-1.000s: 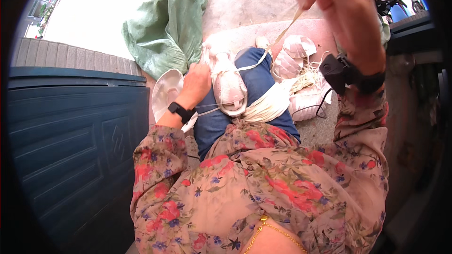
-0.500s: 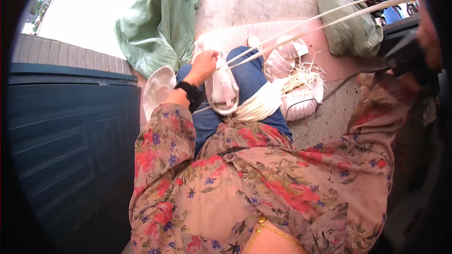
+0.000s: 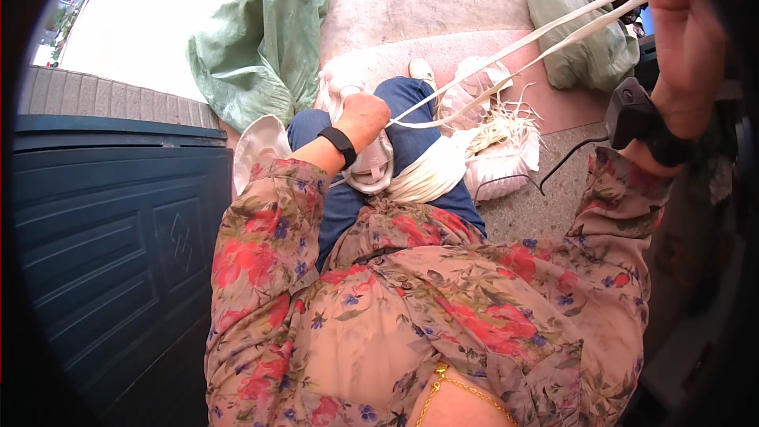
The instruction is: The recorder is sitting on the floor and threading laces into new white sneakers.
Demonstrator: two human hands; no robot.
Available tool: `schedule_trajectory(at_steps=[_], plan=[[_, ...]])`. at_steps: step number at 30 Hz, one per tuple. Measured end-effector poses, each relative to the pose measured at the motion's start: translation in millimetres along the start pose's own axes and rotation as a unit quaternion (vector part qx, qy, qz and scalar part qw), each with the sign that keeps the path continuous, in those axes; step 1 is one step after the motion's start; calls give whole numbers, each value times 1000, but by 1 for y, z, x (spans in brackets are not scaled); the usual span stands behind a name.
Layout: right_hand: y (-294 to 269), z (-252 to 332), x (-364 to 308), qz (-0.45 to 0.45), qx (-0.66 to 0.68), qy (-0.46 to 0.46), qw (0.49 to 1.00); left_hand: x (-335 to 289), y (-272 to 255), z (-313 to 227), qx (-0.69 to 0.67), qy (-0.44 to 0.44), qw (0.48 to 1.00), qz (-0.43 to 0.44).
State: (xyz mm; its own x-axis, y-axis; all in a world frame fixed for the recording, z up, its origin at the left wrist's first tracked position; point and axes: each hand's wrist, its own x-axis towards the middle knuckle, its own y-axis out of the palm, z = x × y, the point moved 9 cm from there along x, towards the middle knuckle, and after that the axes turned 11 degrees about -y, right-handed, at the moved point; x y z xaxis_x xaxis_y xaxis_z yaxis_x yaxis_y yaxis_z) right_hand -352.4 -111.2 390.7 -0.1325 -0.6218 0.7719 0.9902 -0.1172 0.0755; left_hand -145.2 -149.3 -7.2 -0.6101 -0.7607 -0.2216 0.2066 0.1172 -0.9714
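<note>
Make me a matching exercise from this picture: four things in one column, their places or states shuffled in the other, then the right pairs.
Column one
1. Left hand
2. Right hand
3. White lace bundle
4. Blue panelled door

Column two
A. Spread loosely across the jeans
B. Raised at upper right, gripping the stretched laces
C. At the far left of the picture
D. Low over the pale shoe on the lap

Pairs: 1-D, 2-B, 3-A, 4-C
</note>
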Motion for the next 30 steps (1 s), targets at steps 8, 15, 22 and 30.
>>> schedule_trajectory(at_steps=[8, 15, 22, 30], plan=[[4, -11, -17, 12, -34, -54, 998, -31, -6, 69, -364, -175, 908, -112], [-5, -21, -25, -37, -100, -19, 994, -27, -16, 47, -226, -50, 971, -65], [-51, -38, -24, 85, 90, 108, 986, -47, 17, 104, -481, -263, 833, -68], [-68, -41, -18, 22, 116, 113, 987, -37, 31, 101, -498, -291, 810, 103]])
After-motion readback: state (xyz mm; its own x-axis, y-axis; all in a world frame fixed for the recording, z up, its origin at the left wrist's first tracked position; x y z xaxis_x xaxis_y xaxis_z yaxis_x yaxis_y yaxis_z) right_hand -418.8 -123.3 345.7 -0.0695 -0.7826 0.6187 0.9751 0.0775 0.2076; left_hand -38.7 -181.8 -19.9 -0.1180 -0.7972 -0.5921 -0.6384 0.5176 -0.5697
